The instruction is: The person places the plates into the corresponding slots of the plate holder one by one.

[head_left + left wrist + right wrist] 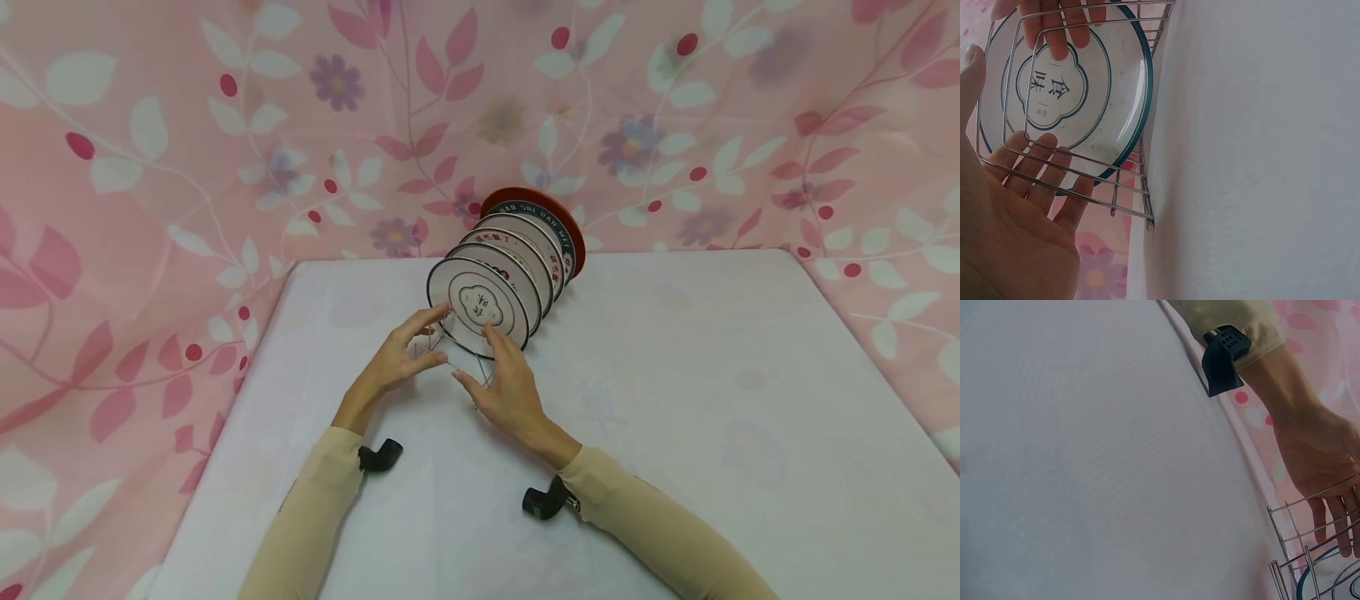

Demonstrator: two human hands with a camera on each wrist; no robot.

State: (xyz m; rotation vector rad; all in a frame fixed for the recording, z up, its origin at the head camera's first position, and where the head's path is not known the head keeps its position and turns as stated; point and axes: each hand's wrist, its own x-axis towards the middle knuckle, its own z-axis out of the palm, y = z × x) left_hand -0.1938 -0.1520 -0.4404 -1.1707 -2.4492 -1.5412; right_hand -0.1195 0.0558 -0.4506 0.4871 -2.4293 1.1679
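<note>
Several plates stand on edge in a row, leaning back. The front plate (480,306) is white with a dark green rim and a printed badge in its middle; the rearmost plate (576,237) has a red rim. A thin silver wire rack (1149,219) stands at the row's front, its far part hidden by the plates. My left hand (390,358) is at the rack's left front, fingers extended along the wires, thumb apart. From the right, my right hand (513,392) reaches in, fingers fairly straight near the front plate's lower face. Whether its fingertips touch the plate I cannot tell.
The white-covered table (675,400) stretches around the rack, which stands toward its far edge. Behind and at the sides hangs a pink flowered cloth (660,108). A black camera mount (381,456) sits on the left wrist, another camera mount (546,500) on the right.
</note>
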